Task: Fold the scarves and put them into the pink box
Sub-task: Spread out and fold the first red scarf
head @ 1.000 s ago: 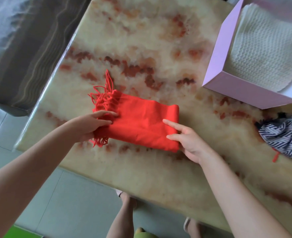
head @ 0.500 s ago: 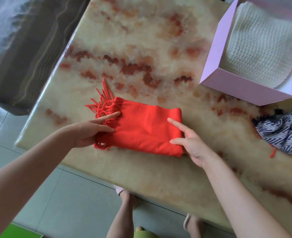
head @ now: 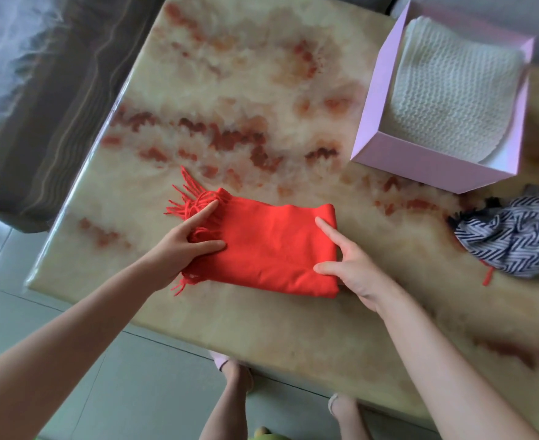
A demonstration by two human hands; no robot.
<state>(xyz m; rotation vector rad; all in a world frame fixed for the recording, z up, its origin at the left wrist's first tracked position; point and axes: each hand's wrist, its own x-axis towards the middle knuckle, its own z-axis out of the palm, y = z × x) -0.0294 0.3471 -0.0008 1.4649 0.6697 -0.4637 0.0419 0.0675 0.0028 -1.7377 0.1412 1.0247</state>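
A folded red scarf (head: 271, 246) with a fringe at its left end lies on the marble table (head: 262, 90), near the front edge. My left hand (head: 179, 246) holds the fringed end, thumb and forefinger on top and the other fingers hidden beneath. My right hand (head: 354, 268) grips the right end the same way. The pink box (head: 420, 163) stands open at the back right with a folded white knitted scarf (head: 452, 90) inside. A crumpled black-and-white zigzag scarf (head: 512, 239) lies at the right edge, below the box.
The table's front edge runs just below the red scarf, with tiled floor (head: 135, 392) and my feet (head: 236, 376) under it. A dark striped sofa (head: 55, 106) borders the table's left side.
Both hands have closed in over the ends of the red scarf, thumbs now resting on top. The scarf has stayed on the table.
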